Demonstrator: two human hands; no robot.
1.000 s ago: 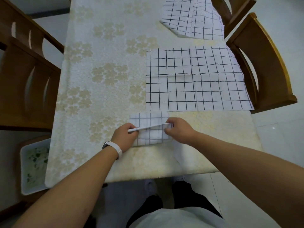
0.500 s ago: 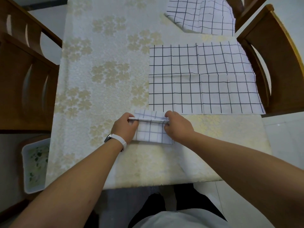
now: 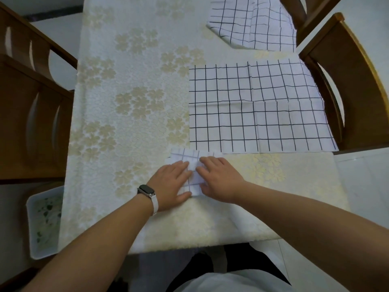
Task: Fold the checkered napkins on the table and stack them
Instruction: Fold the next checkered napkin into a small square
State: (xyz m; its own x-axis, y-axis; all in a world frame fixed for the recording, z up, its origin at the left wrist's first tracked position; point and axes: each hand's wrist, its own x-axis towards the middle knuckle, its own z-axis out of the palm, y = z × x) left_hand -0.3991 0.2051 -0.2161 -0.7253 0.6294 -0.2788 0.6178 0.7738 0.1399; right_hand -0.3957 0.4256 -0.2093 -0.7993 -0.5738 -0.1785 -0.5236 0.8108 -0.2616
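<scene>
The left hand (image 3: 172,180) lies flat, fingers straight and relaxed, pressing down on the left part of a small folded napkin (image 3: 194,175). The right hand (image 3: 219,179) lies just as flat at three o'clock of it, palm down on the right part of the same napkin, fingertips almost meeting those of the left. Neither hand grasps anything. A white-strapped wristband (image 3: 147,192) sits on the left wrist.

The folded napkin rests on the counter (image 3: 126,106) near its front edge, only a strip showing between the hands and a band beyond the fingertips at twelve o'clock. The counter wears a pale cloth with a cream flower pattern.

At one o'clock from the hands a larger checkered napkin (image 3: 252,110) lies spread open, creased, its near edge just beside the folded one. Further out, also at one o'clock, another checkered napkin (image 3: 254,24) lies rumpled at the far edge.

A wooden chair (image 3: 357,91) stands at two o'clock, more wooden chairs (image 3: 31,114) at nine o'clock, and a white tub (image 3: 42,224) on the floor at eight o'clock.
</scene>
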